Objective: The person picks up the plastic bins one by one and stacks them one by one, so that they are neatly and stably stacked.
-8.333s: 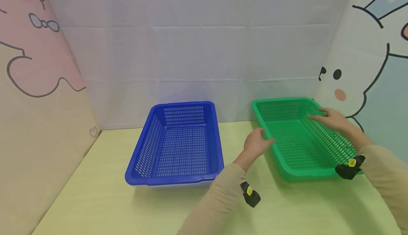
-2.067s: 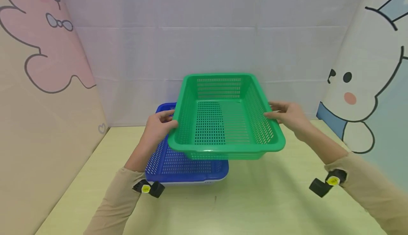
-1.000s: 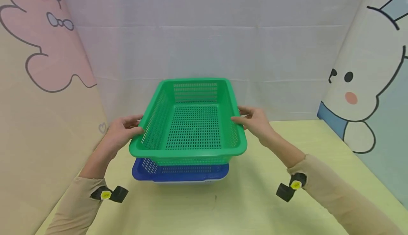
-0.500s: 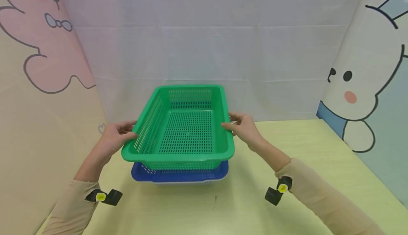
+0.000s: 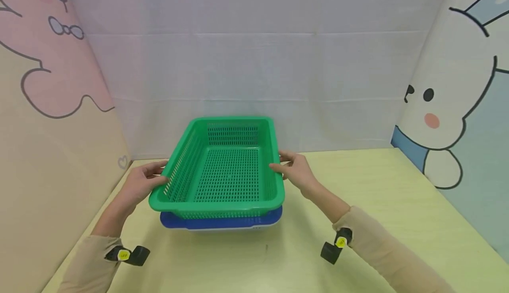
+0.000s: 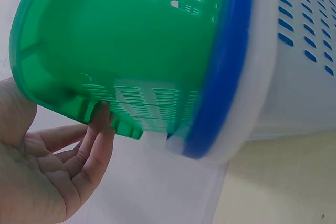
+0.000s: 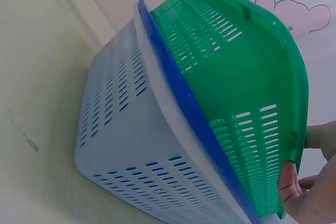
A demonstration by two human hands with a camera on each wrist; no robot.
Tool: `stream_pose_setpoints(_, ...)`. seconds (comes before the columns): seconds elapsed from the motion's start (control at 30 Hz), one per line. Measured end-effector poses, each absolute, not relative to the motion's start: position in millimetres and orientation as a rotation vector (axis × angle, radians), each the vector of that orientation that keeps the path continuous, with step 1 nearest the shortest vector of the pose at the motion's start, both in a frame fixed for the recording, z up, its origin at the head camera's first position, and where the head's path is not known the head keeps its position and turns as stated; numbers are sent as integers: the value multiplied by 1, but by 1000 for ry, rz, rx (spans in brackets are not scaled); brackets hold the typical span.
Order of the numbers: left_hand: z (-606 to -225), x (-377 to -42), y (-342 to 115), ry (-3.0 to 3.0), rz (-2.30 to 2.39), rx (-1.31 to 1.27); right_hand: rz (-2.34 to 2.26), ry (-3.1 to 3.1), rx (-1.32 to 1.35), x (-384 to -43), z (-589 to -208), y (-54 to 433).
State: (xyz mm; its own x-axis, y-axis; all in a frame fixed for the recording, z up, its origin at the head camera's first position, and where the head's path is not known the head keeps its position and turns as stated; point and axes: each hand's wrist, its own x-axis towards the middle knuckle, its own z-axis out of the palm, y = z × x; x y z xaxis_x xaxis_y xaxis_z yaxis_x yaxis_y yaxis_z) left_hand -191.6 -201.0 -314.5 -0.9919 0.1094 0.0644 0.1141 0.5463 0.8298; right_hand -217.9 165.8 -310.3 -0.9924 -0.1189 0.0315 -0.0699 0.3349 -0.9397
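A green perforated plastic basket point(image 5: 218, 207) is held by its two long sides, partly sunk into a blue basket point(image 5: 220, 224). My left hand point(image 5: 140, 182) grips its left rim, thumb above and fingers beneath. On the opposite rim, my right hand point(image 5: 299, 173) pinches the edge between thumb and fingers. In the right wrist view, the blue rim point(image 7: 184, 95) sits inside a white basket point(image 7: 131, 114), which stands on the table. The green rim point(image 7: 302, 87) stands well above the blue one. Most of the blue basket's inside is hidden by the green basket.
The pale yellow table point(image 5: 377, 195) extends to the right and in front of the stack. A white cloth backdrop point(image 5: 254, 63) rises behind, with cartoon-printed panels point(image 5: 441, 151) on both sides.
From its place on the table at the right, the green basket was gripped, lifted and carried left over the blue one. In the last second both hands lowered it into the blue basket.
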Motion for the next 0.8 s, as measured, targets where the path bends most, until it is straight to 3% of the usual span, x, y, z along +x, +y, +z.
stream_pose_setpoints(0.8,-341,-197,-202,-2825,-1467,-181,-1790,2510,-145,-223,-332,163)
